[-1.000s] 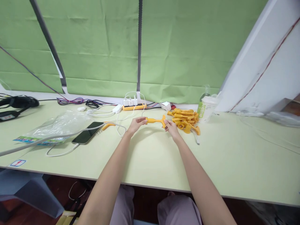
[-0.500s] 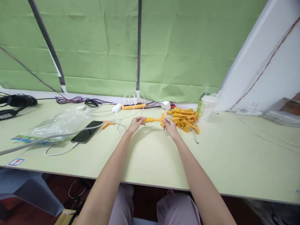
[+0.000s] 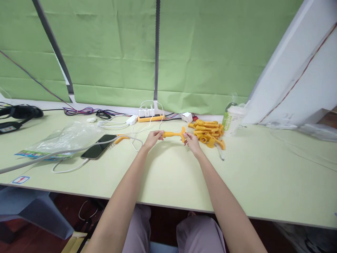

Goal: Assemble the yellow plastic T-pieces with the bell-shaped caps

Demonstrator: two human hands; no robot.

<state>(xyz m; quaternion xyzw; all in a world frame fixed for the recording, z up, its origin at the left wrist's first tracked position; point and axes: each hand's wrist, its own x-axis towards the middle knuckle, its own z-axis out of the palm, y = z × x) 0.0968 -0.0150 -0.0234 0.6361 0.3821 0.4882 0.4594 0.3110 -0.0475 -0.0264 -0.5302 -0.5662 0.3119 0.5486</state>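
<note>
Level above the table, a yellow plastic toy tool with a curved T-shaped head (image 3: 172, 134) spans the gap between my hands. My left hand (image 3: 154, 138) pinches its thicker end. At the T-shaped head, my right hand (image 3: 191, 142) grips with closed fingertips. Just beyond my right hand lies a heap of similar yellow plastic toy tools (image 3: 207, 130), tangled together so that single pieces are hard to tell apart. The end of a white cable (image 3: 222, 154) sticks out in front of the heap.
A phone (image 3: 98, 147) with a charging cable lies left, beside a clear plastic bag (image 3: 68, 137). Behind my hands sits a yellow power strip (image 3: 147, 118) with white plugs. A lidded cup (image 3: 234, 121) stands right of the heap. Black headphones (image 3: 22, 114) rest far left.
Both hands keep hold of the yellow toy tool in nearly the same place. The view has shifted very slightly.
</note>
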